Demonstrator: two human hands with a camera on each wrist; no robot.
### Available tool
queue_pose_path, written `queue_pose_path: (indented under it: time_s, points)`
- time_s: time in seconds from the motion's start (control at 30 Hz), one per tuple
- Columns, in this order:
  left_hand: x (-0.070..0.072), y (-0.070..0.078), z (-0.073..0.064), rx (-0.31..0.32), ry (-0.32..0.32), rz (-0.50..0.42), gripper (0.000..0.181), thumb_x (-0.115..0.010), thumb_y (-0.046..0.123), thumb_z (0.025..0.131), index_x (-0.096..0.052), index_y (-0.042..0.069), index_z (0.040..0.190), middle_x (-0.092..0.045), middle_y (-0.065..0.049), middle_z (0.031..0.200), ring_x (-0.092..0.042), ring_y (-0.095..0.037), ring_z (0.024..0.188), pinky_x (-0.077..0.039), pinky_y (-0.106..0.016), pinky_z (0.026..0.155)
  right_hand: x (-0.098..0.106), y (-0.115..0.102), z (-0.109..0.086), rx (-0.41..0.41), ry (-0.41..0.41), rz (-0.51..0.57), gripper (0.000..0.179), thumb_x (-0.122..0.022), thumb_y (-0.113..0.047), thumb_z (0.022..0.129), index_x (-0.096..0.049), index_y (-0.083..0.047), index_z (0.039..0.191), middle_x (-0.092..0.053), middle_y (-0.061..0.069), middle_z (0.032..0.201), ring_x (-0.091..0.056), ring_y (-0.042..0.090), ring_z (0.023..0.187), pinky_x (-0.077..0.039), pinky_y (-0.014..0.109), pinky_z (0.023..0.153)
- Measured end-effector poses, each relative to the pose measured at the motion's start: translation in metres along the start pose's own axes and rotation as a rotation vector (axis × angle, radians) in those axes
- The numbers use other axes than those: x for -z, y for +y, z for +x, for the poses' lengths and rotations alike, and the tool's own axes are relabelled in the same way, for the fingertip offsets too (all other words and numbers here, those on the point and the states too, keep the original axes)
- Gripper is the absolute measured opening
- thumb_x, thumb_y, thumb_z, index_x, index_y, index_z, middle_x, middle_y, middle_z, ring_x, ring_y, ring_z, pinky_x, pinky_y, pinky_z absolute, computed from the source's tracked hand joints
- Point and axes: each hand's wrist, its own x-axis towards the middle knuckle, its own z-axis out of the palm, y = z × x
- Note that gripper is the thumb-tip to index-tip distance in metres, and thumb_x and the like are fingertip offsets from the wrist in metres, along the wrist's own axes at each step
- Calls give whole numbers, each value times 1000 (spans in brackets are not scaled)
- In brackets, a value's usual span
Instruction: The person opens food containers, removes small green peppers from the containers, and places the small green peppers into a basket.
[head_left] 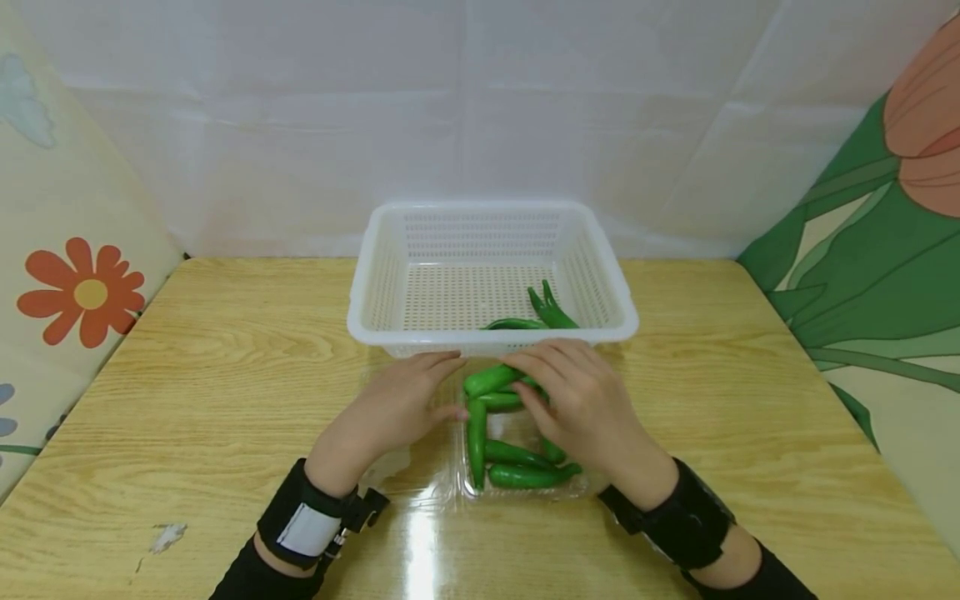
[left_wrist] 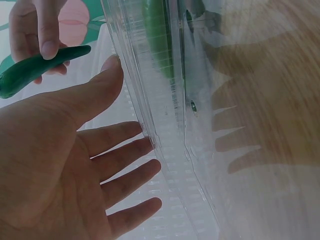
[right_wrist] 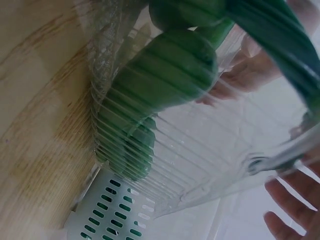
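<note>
My right hand [head_left: 581, 400] pinches a green pepper [left_wrist: 35, 72] between thumb and fingers, above the far part of a clear plastic box [head_left: 517, 429]. Several more green peppers [head_left: 534, 477] lie inside the box along its sides. The right wrist view shows peppers [right_wrist: 160, 75] through the box's ribbed wall. At the left side of the box, my left hand [head_left: 393, 404] has its fingers spread and straight. Its fingertips are right at the box's rim in the left wrist view, and it holds nothing.
A white perforated basket [head_left: 487, 337] stands just behind the box. A few green peppers [head_left: 553, 312] lie in its front right part. The wooden table [head_left: 225, 400] has a chipped spot [head_left: 168, 537] at the front left. A white sheet hangs behind, with flower-patterned panels on both sides.
</note>
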Motion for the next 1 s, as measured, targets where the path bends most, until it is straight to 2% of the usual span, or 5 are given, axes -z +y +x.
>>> queue_pose_path:
  time_s: [0.57,0.83,1.0]
  points:
    - [0,-1,0,-26,23,14,74,-72,45,88,-49,4,145,-46,-12,149,-45,-33,135,-37,-47,112,1,1,0,-31,85,-2,33,-75,-8,83,-68,-1,115,-71,13,106,-66,30,97,-53,45,89]
    - [0,-2,0,-27,22,7,73,-72,44,88,-49,4,144,-46,-12,150,-45,-33,135,-37,-48,112,2,3,1,-96,138,9,36,-78,-3,79,-68,-2,113,-71,12,106,-65,31,97,-53,46,87]
    - [0,-1,0,-20,14,0,74,-72,45,88,-48,4,145,-45,-12,150,-44,-33,136,-36,-48,113,1,3,2,-104,187,14,37,-77,0,77,-68,-2,113,-71,11,108,-64,33,97,-53,47,86]
